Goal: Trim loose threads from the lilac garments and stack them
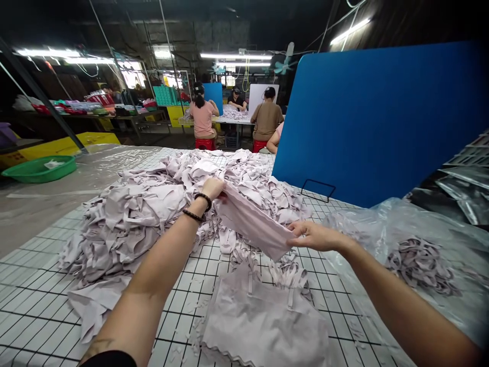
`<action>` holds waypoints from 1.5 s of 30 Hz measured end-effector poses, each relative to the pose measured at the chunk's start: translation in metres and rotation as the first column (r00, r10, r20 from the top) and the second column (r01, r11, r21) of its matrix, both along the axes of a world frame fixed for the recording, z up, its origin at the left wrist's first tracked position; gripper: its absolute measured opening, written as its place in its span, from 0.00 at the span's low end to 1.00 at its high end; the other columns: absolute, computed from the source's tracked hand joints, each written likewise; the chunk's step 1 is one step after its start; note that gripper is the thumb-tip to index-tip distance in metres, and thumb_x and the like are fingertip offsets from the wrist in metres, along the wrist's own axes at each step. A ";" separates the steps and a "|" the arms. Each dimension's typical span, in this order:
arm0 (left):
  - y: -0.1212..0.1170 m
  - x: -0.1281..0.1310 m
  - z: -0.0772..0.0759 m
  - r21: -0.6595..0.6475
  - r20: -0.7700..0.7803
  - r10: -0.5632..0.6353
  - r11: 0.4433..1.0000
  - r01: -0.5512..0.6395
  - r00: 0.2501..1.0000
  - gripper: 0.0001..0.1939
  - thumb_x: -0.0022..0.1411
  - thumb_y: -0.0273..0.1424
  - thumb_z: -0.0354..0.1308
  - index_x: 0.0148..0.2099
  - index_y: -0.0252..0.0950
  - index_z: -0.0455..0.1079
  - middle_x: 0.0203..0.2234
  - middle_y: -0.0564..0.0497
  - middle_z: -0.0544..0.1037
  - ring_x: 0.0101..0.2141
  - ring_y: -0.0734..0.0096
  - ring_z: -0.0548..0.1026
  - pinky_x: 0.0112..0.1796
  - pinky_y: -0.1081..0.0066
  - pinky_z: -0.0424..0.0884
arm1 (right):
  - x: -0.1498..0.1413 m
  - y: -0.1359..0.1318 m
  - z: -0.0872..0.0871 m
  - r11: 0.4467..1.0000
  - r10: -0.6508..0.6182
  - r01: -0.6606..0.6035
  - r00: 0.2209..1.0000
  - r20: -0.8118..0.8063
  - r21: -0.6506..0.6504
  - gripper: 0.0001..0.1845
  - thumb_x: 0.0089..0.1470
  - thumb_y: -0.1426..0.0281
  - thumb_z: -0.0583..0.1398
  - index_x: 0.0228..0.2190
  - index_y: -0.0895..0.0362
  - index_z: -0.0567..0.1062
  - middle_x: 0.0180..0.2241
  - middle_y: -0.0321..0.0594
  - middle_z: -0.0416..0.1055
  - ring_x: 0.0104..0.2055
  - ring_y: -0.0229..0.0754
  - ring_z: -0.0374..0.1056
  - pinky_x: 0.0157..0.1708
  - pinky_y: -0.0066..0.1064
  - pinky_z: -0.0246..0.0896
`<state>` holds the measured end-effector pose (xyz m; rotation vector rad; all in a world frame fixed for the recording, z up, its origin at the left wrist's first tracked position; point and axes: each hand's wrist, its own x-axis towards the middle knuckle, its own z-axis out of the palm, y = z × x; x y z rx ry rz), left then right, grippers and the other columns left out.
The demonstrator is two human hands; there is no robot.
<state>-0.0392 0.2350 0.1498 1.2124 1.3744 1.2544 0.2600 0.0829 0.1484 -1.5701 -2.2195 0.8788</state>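
At the table's point(30, 306) near edge lies a flat garment point(263, 321), straps toward the far side; just beyond it, above the table's middle, both hands hold one pale piece point(254, 221) stretched between them; the left hand point(214, 187) is closed on its far end beside the heap point(153, 214), the right hand point(311, 235) pinches its near corner. I judge the piece could slip from the right fingertips, the pinch being light; its hanging edge could also catch the loose straps point(282, 267) beneath and drag them askew. A plastic bag point(420, 255) of more pieces lies at the right edge, close to the right arm; behind it a blue board point(382, 117) stands on the table and blocks the far right. A green basin point(38, 168) sits at the far left; people sit working at a distant table point(233, 118).
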 end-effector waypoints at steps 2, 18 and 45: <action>-0.003 0.009 0.001 -0.013 -0.023 -0.070 0.997 0.070 0.997 0.17 0.63 0.35 0.53 0.53 0.35 0.64 0.48 0.44 0.69 0.44 0.64 0.71 0.43 0.59 0.70 | -0.003 -0.004 0.005 0.984 0.144 -0.144 0.990 0.000 -0.107 0.14 0.44 0.58 0.62 0.18 0.55 0.77 0.46 0.38 0.70 0.44 0.45 0.67 0.39 0.30 0.62; -0.068 0.083 0.021 0.241 0.270 -0.711 0.702 0.670 0.649 0.10 0.57 0.33 0.52 0.33 0.31 0.68 0.29 0.48 0.72 0.29 0.71 0.72 0.31 0.72 0.70 | -0.060 0.071 0.042 0.976 -0.022 -0.081 0.887 -0.462 -0.202 0.21 0.36 0.61 0.69 0.31 0.58 0.71 0.20 0.30 0.62 0.17 0.28 0.52 0.13 0.21 0.46; -0.122 0.057 -0.108 -0.021 0.160 -0.524 0.846 0.533 0.837 0.35 0.39 0.38 0.71 0.47 0.37 0.58 0.25 0.59 0.68 0.21 0.82 0.67 0.24 0.79 0.65 | -0.021 0.056 0.060 0.917 -0.320 0.386 0.552 -0.770 -0.104 0.21 0.37 0.58 0.70 0.24 0.59 0.69 0.14 0.29 0.60 0.10 0.26 0.47 0.06 0.21 0.40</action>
